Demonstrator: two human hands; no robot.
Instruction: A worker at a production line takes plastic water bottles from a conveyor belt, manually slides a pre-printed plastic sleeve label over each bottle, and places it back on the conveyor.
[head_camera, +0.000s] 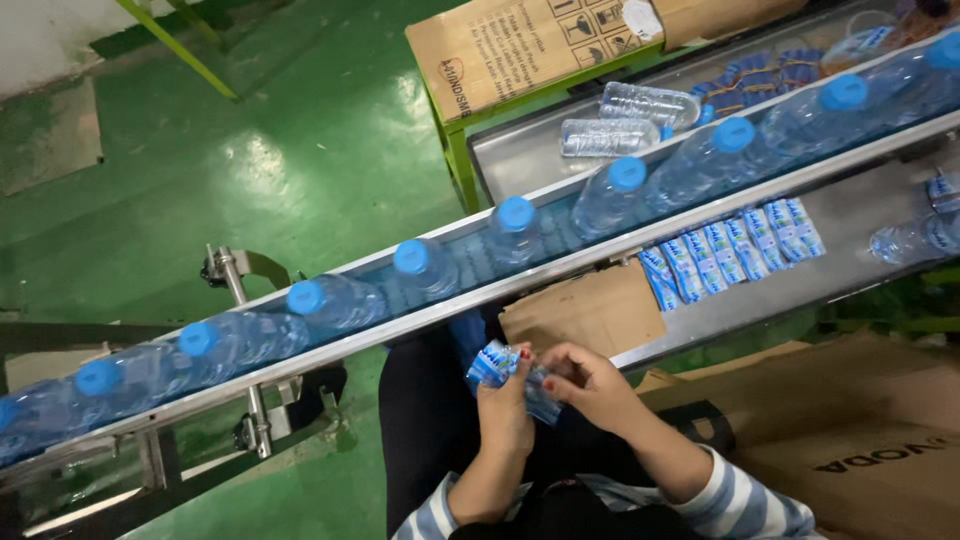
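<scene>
My left hand (505, 400) grips a small stack of blue-and-white bottle labels (492, 362) over my lap. My right hand (588, 385) pinches the same stack from the right side, fingers curled on its lower edge. Just above my hands runs a slanted metal conveyor (560, 272) carrying a line of clear water bottles with blue caps (426, 265). A row of several more blue-and-white labels (730, 250) lies fanned out on the steel shelf (850, 225) to the upper right of my hands.
A piece of brown cardboard (585, 310) lies on the shelf's near end. Cardboard boxes (860, 440) sit at my right, another box (520, 45) stands beyond the conveyor. Loose bottles (625, 120) lie in a far metal tray. Green floor (300, 150) spreads left.
</scene>
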